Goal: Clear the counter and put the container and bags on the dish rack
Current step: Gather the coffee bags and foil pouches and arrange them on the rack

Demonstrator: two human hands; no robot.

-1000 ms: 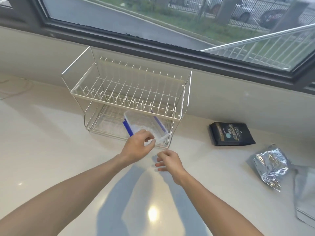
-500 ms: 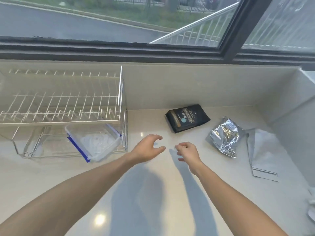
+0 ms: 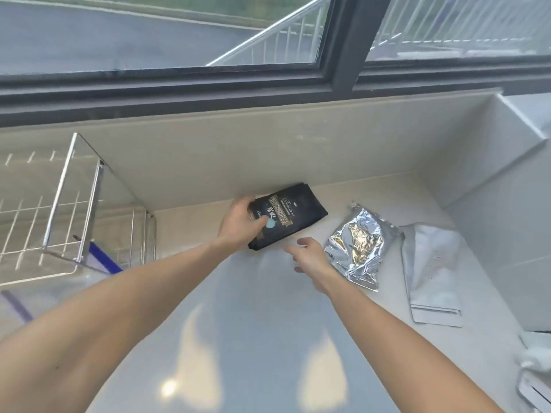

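A black bag point(image 3: 293, 211) with gold print lies on the pale counter by the back wall. My left hand point(image 3: 240, 225) grips its left edge, thumb across the front. My right hand point(image 3: 310, 257) hovers open just below the bag's lower right corner, touching nothing. A crumpled silver foil bag point(image 3: 359, 245) lies right of that hand, and a flat white bag point(image 3: 432, 272) beyond it. The wire dish rack point(image 3: 74, 204) stands at the left; only the blue clip point(image 3: 104, 257) of the clear container in its lower tier shows.
The counter point(image 3: 253, 323) ends at a white side wall point(image 3: 507, 210) on the right. Crumpled white material point(image 3: 536, 371) lies at the bottom right corner. A dark window frame point(image 3: 343, 46) runs above the backsplash.
Both hands moved right from the rack to the bags. My left hand, open before, has closed on the black bag. The view has swung right, leaving the rack at the left edge.
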